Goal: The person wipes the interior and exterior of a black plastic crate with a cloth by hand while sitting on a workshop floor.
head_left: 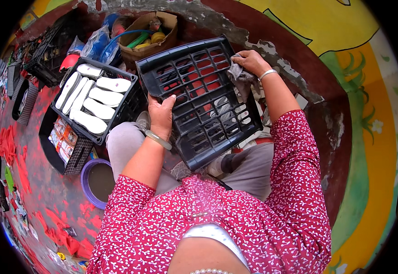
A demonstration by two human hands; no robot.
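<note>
A black plastic crate (202,98) with a grid of openings is tilted in front of me above my lap. My left hand (160,114) grips its left side, thumb on the grid and the other fingers mostly hidden behind. At the crate's upper right edge, my right hand (252,64) is closed on a grey rag (243,81), which hangs down against the crate's side. Through the openings and past the right side, pale shoe soles or insoles (243,114) show in part.
To the left stands a black crate (125,106) of white insoles (99,97). Nearby are a patterned basket (81,156) with packets, a purple basin (86,182) of murky water, and a cardboard box (169,43). A painted wall (345,150) rises on the right.
</note>
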